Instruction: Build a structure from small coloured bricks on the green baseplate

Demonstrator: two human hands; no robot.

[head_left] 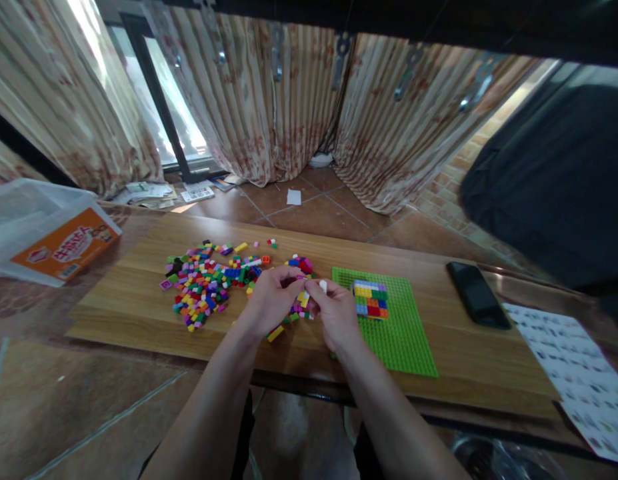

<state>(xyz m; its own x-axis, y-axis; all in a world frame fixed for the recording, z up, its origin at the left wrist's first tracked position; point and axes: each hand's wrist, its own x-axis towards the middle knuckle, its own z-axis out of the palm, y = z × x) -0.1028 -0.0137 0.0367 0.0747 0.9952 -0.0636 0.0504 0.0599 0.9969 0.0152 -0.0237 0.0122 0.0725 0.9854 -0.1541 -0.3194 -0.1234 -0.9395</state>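
Observation:
My left hand and my right hand meet over the middle of the table, both with fingers pinched. A small purple toy brick shows at the left fingertips. At the right fingers is a white toy brick. Whether the two bricks touch is too small to tell. Beneath the hands lie loose bricks, partly hidden by the fingers. Just right of my right hand, a multicoloured brick structure sits on a green baseplate.
A wide pile of loose bricks covers the left of the wooden table. A black phone and a printed sheet lie on the right. A clear plastic box with an orange label stands at far left.

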